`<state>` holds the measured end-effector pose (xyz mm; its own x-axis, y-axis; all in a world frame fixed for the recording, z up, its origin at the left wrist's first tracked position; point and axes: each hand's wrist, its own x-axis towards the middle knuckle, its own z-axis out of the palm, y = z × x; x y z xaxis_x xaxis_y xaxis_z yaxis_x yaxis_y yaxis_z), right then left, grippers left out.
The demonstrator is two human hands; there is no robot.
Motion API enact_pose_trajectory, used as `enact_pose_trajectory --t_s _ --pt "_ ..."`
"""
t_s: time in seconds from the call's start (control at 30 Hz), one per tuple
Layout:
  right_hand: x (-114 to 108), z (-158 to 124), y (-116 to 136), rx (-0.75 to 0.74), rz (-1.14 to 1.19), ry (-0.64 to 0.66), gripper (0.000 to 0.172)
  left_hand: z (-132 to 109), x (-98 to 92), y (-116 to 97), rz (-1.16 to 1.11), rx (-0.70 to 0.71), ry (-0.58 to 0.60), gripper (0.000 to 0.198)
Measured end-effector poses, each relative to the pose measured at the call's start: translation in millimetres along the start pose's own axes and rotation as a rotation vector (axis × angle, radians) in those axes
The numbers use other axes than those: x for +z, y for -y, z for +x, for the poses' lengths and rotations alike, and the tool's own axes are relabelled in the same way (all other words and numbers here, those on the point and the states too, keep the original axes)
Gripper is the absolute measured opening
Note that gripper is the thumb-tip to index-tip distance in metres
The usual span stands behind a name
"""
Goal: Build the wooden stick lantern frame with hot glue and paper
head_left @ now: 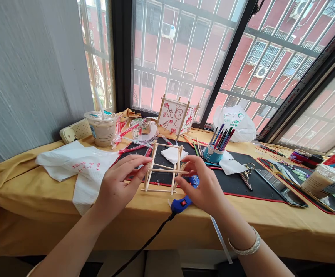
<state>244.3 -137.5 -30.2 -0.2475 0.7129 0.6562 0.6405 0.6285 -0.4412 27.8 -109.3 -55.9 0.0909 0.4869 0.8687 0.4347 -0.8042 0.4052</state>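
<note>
In the head view a small box-shaped frame of wooden sticks (173,181) stands near the front edge of the table. My left hand (120,188) is closed at its left side, fingertips on a corner where sticks meet. On the other side my right hand (200,182) pinches the right end of a crossbar with thumb and fingers. Beside and partly behind my right hand lies a blue glue gun (181,204), its black cord hanging over the table edge. A folded white tissue (173,154) rests behind the frame.
A paper-covered stick lantern (171,115) with red drawings stands at the back. Left are a drink cup (101,130) and crumpled paper towels (60,159). Right are a blue pen cup (213,154), a plastic bag (233,121), a phone (281,187) and another cup (317,181).
</note>
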Motion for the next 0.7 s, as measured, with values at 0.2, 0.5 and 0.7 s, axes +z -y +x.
enact_pose_trajectory --t_s 0.2,0.5,0.7 --pt "-14.2 4.3 -8.4 0.081 0.181 0.081 0.017 0.4 0.9 -2.2 -0.003 -0.001 0.002 0.017" --pt "-9.8 8.2 -14.6 0.147 0.313 0.066 0.007 0.2 -0.2 -0.6 0.021 -0.012 -0.005 0.015" --pt "-7.8 7.1 -18.2 0.180 0.364 0.057 0.009 0.9 1.4 -4.1 0.053 0.009 -0.003 0.016"
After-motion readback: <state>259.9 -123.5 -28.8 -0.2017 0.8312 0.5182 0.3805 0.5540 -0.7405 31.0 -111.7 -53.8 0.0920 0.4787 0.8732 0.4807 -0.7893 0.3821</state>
